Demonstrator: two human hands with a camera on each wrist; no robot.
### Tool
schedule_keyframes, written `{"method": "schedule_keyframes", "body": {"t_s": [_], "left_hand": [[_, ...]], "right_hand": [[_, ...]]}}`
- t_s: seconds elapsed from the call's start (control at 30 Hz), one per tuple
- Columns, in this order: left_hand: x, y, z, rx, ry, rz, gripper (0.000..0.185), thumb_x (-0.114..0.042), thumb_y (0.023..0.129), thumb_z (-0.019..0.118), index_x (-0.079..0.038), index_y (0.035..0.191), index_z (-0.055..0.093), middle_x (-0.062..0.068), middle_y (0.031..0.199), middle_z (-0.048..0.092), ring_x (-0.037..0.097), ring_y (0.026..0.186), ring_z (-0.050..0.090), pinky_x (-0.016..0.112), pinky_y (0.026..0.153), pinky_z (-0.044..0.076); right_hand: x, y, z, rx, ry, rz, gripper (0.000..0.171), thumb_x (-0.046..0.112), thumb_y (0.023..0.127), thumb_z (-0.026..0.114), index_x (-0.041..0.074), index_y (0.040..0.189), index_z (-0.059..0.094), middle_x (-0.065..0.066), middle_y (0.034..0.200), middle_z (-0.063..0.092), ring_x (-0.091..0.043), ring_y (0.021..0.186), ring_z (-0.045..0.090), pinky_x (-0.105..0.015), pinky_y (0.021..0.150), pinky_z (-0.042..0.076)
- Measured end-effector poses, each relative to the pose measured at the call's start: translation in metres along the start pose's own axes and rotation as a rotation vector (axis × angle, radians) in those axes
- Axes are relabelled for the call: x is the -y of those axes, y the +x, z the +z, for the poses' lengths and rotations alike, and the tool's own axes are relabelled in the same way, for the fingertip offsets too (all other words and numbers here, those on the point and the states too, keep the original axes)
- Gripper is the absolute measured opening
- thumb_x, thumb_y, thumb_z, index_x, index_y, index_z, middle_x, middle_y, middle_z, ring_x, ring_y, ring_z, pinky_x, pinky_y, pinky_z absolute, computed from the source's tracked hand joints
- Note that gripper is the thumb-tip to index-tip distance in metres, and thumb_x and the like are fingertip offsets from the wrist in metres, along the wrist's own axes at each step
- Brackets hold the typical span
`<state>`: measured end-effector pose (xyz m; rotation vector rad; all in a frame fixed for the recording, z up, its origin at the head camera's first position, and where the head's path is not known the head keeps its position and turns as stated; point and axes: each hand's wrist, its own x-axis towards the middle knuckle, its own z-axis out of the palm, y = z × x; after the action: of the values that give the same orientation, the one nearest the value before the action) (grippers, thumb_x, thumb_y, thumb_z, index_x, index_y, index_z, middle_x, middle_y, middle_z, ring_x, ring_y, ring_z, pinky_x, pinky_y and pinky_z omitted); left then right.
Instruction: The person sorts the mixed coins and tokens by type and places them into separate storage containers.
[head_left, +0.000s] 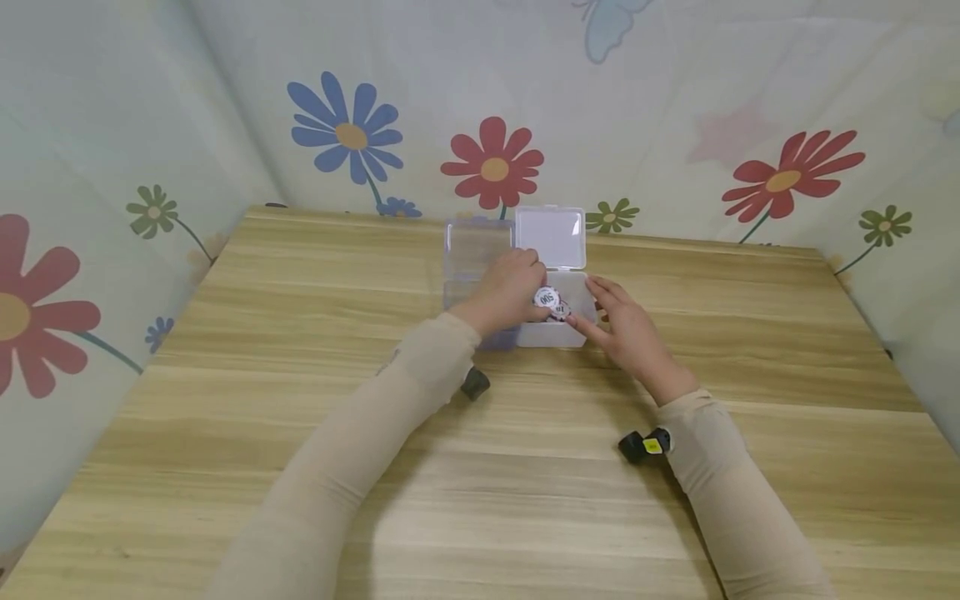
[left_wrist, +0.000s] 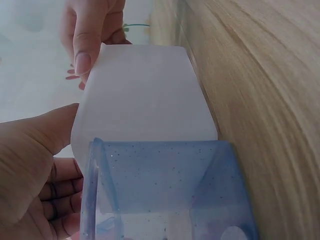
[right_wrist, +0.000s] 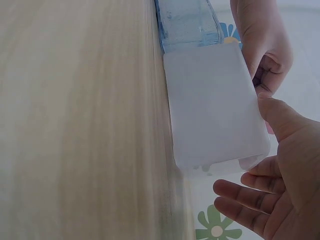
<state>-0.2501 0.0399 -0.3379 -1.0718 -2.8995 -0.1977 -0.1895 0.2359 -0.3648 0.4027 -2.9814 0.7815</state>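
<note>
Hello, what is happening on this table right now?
A person works at a wooden table with two small plastic boxes side by side: a bluish box and a white box with its lid open. The left hand holds round chips, one marked 500, over the white box. The right hand rests open against the white box's front right side.
</note>
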Motion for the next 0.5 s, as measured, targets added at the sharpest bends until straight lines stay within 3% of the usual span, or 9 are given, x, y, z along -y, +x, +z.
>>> {"method": "schedule_keyframes", "body": {"t_s": [0.5], "left_hand": [[0.0001,0.0015,0.0051,-0.014,-0.015,0.042,0.038,-0.04,0.082,0.074,-0.006,0.097,0.067,0.005,0.097,0.061,0.021,0.092,0.053,0.032,0.083,0.043]], "right_hand": [[-0.0014,-0.0002,-0.0001,0.005,0.002,-0.003,0.072,0.038,0.094,0.06,-0.002,0.147,0.031,-0.02,0.154,0.031,-0.039,0.11,0.061,-0.048,0.094,0.052]]}}
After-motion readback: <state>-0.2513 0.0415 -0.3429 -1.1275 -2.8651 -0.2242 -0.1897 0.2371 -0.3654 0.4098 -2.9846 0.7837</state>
